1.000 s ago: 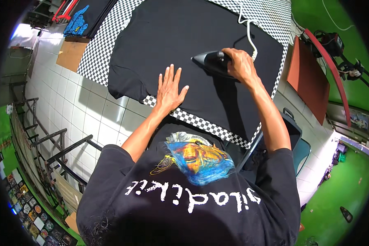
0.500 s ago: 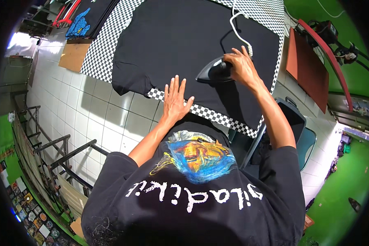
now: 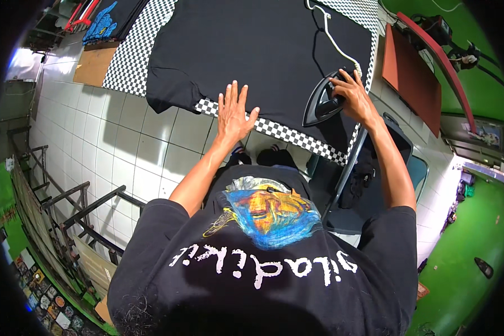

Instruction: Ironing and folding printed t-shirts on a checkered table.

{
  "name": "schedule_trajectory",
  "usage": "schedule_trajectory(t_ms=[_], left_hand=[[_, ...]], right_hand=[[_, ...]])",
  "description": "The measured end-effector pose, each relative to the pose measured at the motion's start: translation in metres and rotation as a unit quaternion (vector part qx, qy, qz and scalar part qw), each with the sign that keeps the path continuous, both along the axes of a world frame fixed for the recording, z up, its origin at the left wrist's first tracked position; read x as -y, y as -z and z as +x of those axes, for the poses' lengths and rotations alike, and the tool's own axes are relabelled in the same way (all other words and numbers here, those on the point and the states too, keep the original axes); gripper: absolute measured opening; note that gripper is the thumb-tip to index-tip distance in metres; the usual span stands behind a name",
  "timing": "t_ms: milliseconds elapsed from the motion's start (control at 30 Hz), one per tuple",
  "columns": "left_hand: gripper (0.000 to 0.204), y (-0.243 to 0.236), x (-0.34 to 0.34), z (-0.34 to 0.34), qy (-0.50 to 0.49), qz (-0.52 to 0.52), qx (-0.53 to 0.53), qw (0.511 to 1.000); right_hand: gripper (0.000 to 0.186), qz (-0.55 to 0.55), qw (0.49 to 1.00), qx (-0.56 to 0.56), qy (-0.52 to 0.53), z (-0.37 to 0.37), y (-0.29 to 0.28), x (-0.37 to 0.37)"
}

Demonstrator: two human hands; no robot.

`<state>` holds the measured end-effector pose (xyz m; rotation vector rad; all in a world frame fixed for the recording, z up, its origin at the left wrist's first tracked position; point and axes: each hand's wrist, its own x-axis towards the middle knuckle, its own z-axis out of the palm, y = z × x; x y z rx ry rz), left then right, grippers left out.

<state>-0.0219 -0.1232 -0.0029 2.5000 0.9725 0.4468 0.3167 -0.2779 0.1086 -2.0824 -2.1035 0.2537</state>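
Observation:
A black T-shirt (image 3: 235,50) lies spread over a table with a black-and-white checkered cover (image 3: 130,67). Its sleeve is at the left, near the front edge. My left hand (image 3: 235,115) rests flat on the shirt's near edge, fingers stretched out. With my right hand (image 3: 354,98) I grip the handle of a dark clothes iron (image 3: 319,106). The iron is over the right part of the shirt, its tip pointing toward me and slightly left. Whether its plate touches the cloth is hard to see. A white cord (image 3: 339,42) runs from it toward the far edge.
Folded black cloth with a blue print (image 3: 102,25) lies at the far left above a brown board (image 3: 95,64). A reddish-brown panel (image 3: 411,84) stands right of the table. Close by on the right is a dark open case (image 3: 383,168). Black metal frames (image 3: 89,210) stand at the left.
My right hand has moved the iron right and turned its tip from leftward to toward me. My left hand stays flat at the shirt's edge. The view has shifted slightly.

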Motion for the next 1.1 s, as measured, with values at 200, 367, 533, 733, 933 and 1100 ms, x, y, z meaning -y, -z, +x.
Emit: schedule_trajectory(t_ms=[200, 367, 533, 733, 933, 1100], left_hand=[[0.074, -0.009, 0.036, 0.032, 0.006, -0.005, 0.01, 1.0], [0.071, 0.0, 0.067, 0.059, -0.009, 0.014, -0.008, 1.0], [0.069, 0.004, 0.07, 0.053, -0.02, 0.029, 0.017, 0.999], [0.065, 0.006, 0.069, 0.055, -0.04, 0.05, 0.025, 0.998], [0.06, 0.007, 0.071, 0.05, -0.057, 0.03, 0.099, 0.993], [0.053, -0.01, 0.06, 0.032, -0.054, 0.016, 0.14, 0.989]], right_hand=[[0.024, -0.069, 0.996, 0.022, -0.042, 0.004, -0.02, 0.035], [0.024, -0.068, 0.994, 0.034, -0.081, 0.019, -0.022, 0.047], [0.028, -0.058, 0.989, 0.018, -0.132, 0.039, -0.022, 0.048], [0.044, -0.003, 0.999, -0.018, -0.038, 0.053, -0.022, 0.019], [0.053, -0.011, 0.998, -0.065, 0.005, 0.025, -0.026, -0.008], [0.055, 0.039, 0.992, -0.102, -0.065, -0.013, -0.02, -0.031]])
